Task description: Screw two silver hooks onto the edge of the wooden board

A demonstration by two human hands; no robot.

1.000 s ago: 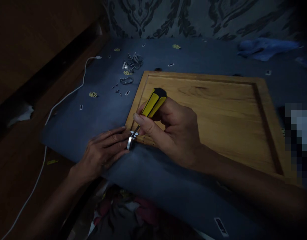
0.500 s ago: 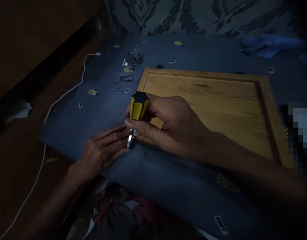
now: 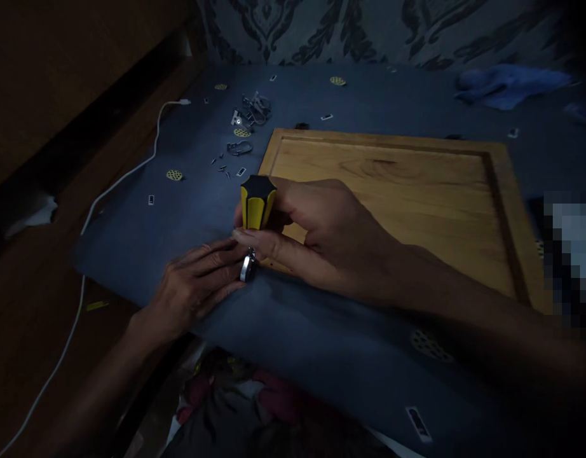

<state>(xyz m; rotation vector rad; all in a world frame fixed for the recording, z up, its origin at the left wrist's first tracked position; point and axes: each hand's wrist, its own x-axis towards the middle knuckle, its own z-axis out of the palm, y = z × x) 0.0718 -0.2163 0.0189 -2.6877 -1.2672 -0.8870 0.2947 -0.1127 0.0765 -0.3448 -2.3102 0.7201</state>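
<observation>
White and alone, one cable (image 3: 156,140) trails at the left. Next we see the left hand (image 3: 197,286) lying flat, fingers together, on the blue cloth (image 3: 178,210), its fingertips touching one metal fitting (image 3: 248,266) at the corner of one wooden panel (image 3: 417,191). Directly above that fitting, one screwdriver (image 3: 257,202) stands upright, its handle pinched in the right hand (image 3: 321,235).

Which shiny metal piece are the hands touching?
The metal piece at the wooden board's near corner, under the yellow screwdriver, against the left hand. The other pieces lie loose farther back.
</observation>
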